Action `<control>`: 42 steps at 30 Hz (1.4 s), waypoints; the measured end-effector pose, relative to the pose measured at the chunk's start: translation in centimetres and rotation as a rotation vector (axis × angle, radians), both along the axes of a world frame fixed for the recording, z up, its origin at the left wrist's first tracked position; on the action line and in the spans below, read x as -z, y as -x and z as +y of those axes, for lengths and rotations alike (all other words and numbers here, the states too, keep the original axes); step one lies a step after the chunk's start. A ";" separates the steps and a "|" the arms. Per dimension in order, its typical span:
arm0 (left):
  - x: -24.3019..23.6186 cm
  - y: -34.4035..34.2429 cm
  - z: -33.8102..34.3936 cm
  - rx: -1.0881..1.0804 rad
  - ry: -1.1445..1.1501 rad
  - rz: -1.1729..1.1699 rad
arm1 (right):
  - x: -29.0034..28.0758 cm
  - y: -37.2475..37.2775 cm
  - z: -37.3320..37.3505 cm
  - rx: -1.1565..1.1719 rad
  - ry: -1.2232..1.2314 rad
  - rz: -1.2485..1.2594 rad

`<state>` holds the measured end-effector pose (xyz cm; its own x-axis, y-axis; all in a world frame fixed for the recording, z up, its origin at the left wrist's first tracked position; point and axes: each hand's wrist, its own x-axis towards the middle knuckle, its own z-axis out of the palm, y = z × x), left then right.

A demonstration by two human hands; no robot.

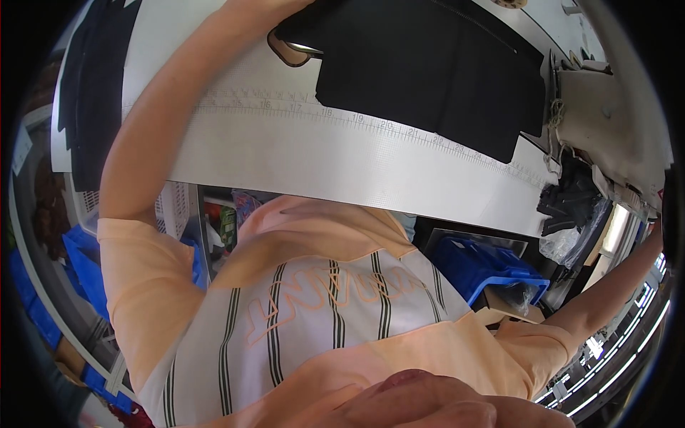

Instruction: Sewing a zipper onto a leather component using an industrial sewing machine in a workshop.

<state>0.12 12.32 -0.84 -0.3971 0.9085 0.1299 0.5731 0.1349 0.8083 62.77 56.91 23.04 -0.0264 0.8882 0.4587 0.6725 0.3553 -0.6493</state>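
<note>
My left arm reaches up across the white worktop [285, 153], which has ruler markings along it. My left hand [275, 6] is cut off by the upper edge beside a black fabric piece [421, 71]; its fingers do not show. The fabric lies flat, with a straight seam line and a stepped left edge. A dark-rimmed oval loop [289, 55], perhaps a tool handle, pokes out from under its left side, mostly covered. Out to the far right stretches my right forearm [621, 274]; the hand itself is lost beyond the dark picture rim.
More black fabric [100, 93] lies layered at the worktop's left end. Near the right end are a beige machine body [599, 107], a bunched black cloth [569, 196] and clear plastic. A blue bin [485, 267] and a white basket [173, 207] sit below the front edge.
</note>
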 end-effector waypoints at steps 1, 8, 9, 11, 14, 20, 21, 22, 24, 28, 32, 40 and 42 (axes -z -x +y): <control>0.4 0.0 0.1 -0.042 -0.073 0.168 | -0.1 -2.0 2.7 0.005 0.149 0.046; -0.5 -3.1 -2.8 0.041 -0.442 0.641 | 2.0 -8.0 8.8 0.040 0.411 0.282; -0.9 -3.7 -3.3 0.108 -0.335 0.684 | 1.7 -8.1 9.0 0.045 0.408 0.293; -1.4 -4.4 -3.7 0.145 -0.183 0.791 | 0.8 -7.9 9.6 0.056 0.400 0.315; -1.8 -4.7 -3.7 0.133 -0.159 0.835 | -0.2 -6.4 8.8 0.076 0.364 0.336; -1.7 -4.5 -3.7 0.135 -0.158 0.848 | 9.0 -0.9 -3.3 0.041 -0.011 0.645; -1.7 -4.6 -3.7 0.133 -0.159 0.845 | 11.0 -0.5 -5.2 -0.016 -0.015 0.743; -1.7 -4.6 -3.7 0.130 -0.156 0.844 | 12.1 -0.2 -6.3 -0.146 0.006 0.837; -1.7 -4.6 -3.7 0.122 -0.153 0.843 | 12.0 -0.3 -6.5 -0.275 0.024 0.781; -1.9 -4.6 -3.7 0.136 -0.147 0.820 | 3.1 -1.3 -0.8 0.086 0.184 0.387; -2.1 -4.6 -3.7 0.139 -0.146 0.801 | 5.3 -0.3 -1.2 0.013 0.187 0.525; -2.1 -4.6 -3.4 0.161 -0.209 0.727 | 5.8 2.0 -6.0 0.023 0.103 0.383; -2.1 -4.5 -3.5 0.147 -0.179 0.758 | 4.3 0.0 -3.4 0.035 0.177 0.409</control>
